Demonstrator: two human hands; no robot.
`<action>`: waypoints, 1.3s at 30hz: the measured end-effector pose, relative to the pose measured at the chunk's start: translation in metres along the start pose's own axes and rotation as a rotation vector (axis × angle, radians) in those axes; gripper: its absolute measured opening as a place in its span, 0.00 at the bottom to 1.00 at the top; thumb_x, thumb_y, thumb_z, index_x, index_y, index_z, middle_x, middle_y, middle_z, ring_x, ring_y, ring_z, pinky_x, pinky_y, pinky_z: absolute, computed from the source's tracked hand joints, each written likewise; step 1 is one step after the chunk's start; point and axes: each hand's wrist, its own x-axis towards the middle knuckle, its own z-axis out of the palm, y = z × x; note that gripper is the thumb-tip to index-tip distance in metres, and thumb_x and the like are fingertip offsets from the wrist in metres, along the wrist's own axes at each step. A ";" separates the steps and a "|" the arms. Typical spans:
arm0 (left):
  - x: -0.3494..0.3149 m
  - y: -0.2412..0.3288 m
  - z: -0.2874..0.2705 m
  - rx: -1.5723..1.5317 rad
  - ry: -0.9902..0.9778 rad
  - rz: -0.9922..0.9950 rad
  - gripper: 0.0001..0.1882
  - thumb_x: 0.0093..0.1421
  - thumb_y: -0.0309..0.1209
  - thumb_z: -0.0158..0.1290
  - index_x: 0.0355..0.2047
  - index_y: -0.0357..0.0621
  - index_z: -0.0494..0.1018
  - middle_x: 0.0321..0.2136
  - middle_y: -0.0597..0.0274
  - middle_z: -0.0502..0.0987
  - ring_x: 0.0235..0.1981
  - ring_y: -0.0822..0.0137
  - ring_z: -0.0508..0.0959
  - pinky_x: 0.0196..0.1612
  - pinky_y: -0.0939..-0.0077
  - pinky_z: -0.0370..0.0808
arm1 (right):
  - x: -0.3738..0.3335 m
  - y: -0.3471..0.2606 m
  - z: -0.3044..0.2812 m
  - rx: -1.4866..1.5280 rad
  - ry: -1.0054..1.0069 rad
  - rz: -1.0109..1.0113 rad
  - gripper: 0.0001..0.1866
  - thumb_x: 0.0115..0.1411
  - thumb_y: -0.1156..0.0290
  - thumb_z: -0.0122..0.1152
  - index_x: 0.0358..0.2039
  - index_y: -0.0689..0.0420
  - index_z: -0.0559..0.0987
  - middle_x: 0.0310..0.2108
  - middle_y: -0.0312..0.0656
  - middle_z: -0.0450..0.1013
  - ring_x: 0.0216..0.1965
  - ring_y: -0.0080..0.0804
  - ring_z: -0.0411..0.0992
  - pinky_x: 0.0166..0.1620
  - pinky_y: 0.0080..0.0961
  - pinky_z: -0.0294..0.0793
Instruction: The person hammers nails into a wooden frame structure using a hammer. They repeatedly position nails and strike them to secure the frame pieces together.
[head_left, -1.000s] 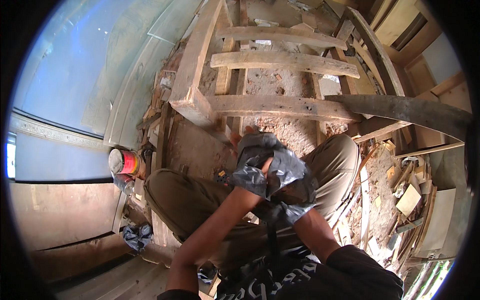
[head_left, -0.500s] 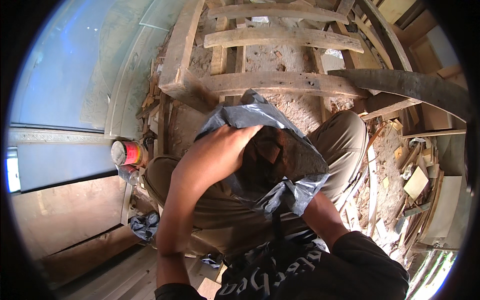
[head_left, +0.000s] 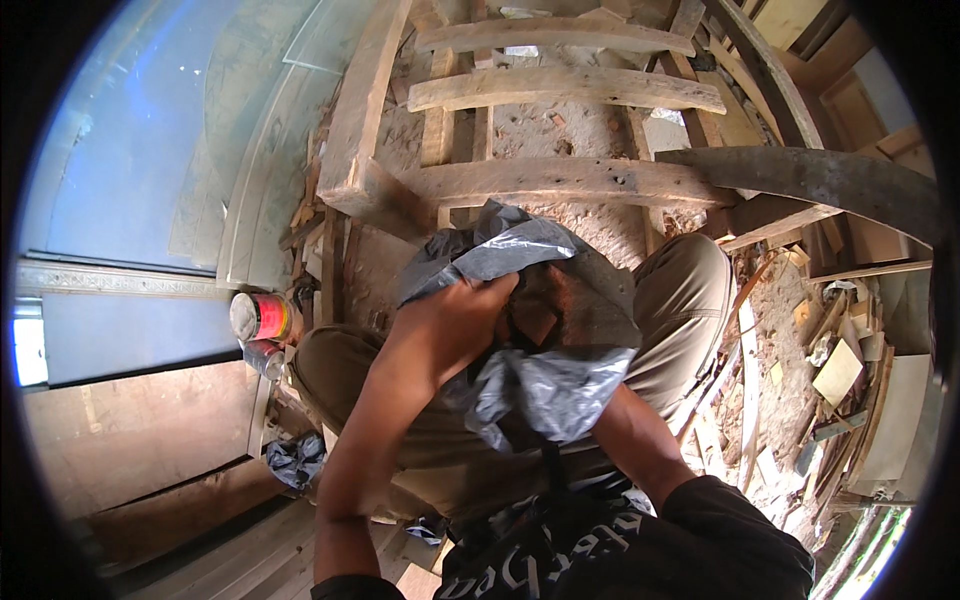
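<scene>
A crumpled black plastic bag (head_left: 590,290) sits in my lap between my bent knees, its mouth facing up. Brown, reddish pieces (head_left: 535,310) lie dimly in its opening; their kind cannot be made out. My left hand (head_left: 465,315) is at the left side of the mouth, with its fingers reaching inside and hidden there. From the lower right my right forearm (head_left: 640,435) runs up to the bag's near right side. The bag's loose folds cover my right hand, so its fingers do not show.
A wooden frame with slats (head_left: 565,90) stands ahead, and a curved dark board (head_left: 800,172) crosses at right. Glass sheets (head_left: 140,150) lean at left, by a tin with a red label (head_left: 265,316) and a clear jar (head_left: 263,360). Wood scraps (head_left: 840,370) litter the right.
My left hand has drawn back a little from deep in the bag, so more of it shows at the mouth. The bag's near edge has shifted left and down.
</scene>
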 end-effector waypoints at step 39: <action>-0.053 -0.020 -0.048 -1.523 0.495 0.099 0.07 0.69 0.27 0.44 0.41 0.37 0.68 0.29 0.56 0.73 0.36 0.64 0.76 0.50 0.61 0.74 | -0.005 0.006 -0.014 -0.089 0.003 0.020 0.27 0.69 0.45 0.44 0.49 0.57 0.75 0.46 0.43 0.74 0.46 0.36 0.73 0.55 0.37 0.70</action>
